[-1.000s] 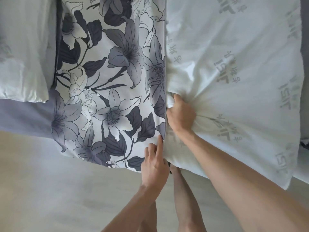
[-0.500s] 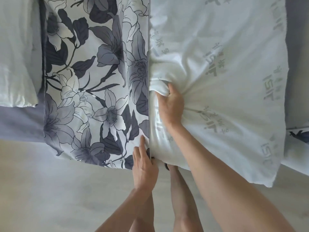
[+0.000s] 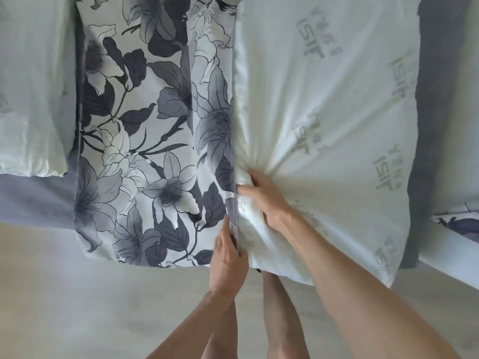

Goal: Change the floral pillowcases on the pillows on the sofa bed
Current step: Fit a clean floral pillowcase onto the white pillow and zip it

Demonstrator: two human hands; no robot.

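A floral pillowcase (image 3: 145, 141) with grey and dark lilies lies flat on the sofa bed, its open edge running down the middle of the view. A white pillow (image 3: 331, 125) with pale grey lettering lies to its right, its left end at that opening. My left hand (image 3: 228, 257) pinches the lower part of the pillowcase's open edge. My right hand (image 3: 264, 198) grips a bunched fold of the pillow next to the opening, with creases spreading out from it.
A second white pillow (image 3: 31, 94) lies at the far left on the grey-blue sofa bed (image 3: 36, 200). A scrap of floral fabric (image 3: 458, 224) shows at the right edge. Pale floor (image 3: 77, 294) lies below, and my bare legs (image 3: 280, 314) stand between my arms.
My right hand has shifted its grip on the pillow next to the opening, bunching it differently. My left hand stays on the pillowcase's edge.
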